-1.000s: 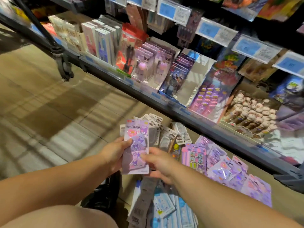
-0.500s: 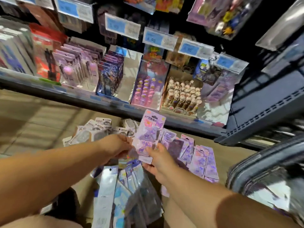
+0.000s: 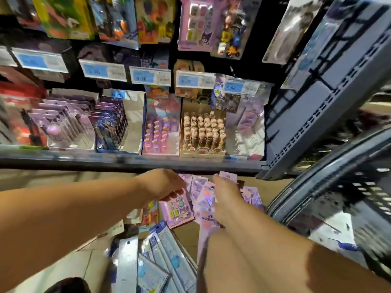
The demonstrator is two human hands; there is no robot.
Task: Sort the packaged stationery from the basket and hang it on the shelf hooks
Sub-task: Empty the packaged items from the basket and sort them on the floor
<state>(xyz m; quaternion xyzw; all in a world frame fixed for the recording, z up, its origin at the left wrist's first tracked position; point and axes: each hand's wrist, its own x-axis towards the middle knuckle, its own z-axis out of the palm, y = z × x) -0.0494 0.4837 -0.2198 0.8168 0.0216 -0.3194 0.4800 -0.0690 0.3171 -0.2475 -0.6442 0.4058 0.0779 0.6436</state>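
My right hand (image 3: 226,193) reaches palm-down over a fanned pile of purple packets (image 3: 251,197) on the floor. It holds a purple character packet (image 3: 228,176), whose top edge sticks out past the fingertips. My left hand (image 3: 163,185) hovers beside it with loosely curled fingers and holds nothing, just above a pink sticker packet (image 3: 177,210). Blue and white packets (image 3: 160,256) lie fanned nearer to me. The dark basket (image 3: 317,178) stands at the right, blurred. Shelf hooks with hung packs (image 3: 198,24) are above.
The bottom shelf edge (image 3: 127,161) runs just beyond my hands, with display boxes of pens (image 3: 202,132) on it. Blue price tags (image 3: 150,76) hang above. A slanted dark shelf panel (image 3: 330,102) stands at the right. Tan floor (image 3: 53,271) lies at the left.
My view swung right and up along the shelf. My right hand carried the purple packet down onto the purple pile, and my left hand let go of it and moved over the pink packet.
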